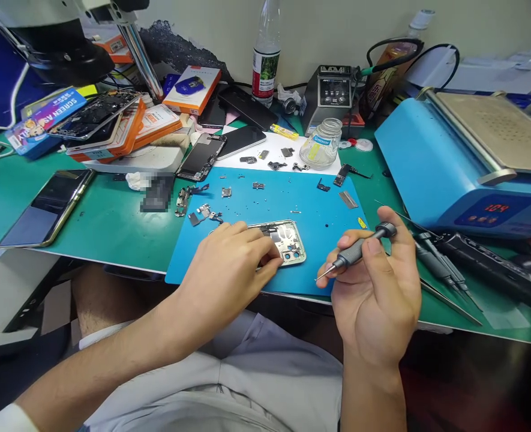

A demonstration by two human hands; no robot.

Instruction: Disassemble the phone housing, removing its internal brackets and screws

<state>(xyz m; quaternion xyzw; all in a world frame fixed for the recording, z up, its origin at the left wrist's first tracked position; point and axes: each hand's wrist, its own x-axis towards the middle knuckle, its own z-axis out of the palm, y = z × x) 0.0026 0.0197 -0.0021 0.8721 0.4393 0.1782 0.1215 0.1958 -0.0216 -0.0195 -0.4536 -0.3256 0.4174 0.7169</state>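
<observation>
My left hand (229,255) lies over an opened phone housing (294,251), thumb and fingers closed at its near edge; the fingers hide much of the housing. Metal plates and camera openings show at its right end. A grey precision screwdriver (353,253) is gripped in my right hand (380,294), palm up, its thin tip slanting down to the left, apart from the phone. Around the housing on the blue mat (242,240) lie tiny screws, a small metal part (226,192), another bracket (258,186) and flex cable pieces (204,213).
A glass jar (321,144) stands behind on white paper with small parts. At right are a blue heating station (431,162), tweezers (449,303) and more screwdrivers (443,270). At left lie a phone (49,207) and stacked boxes (130,132) under a microscope (62,48).
</observation>
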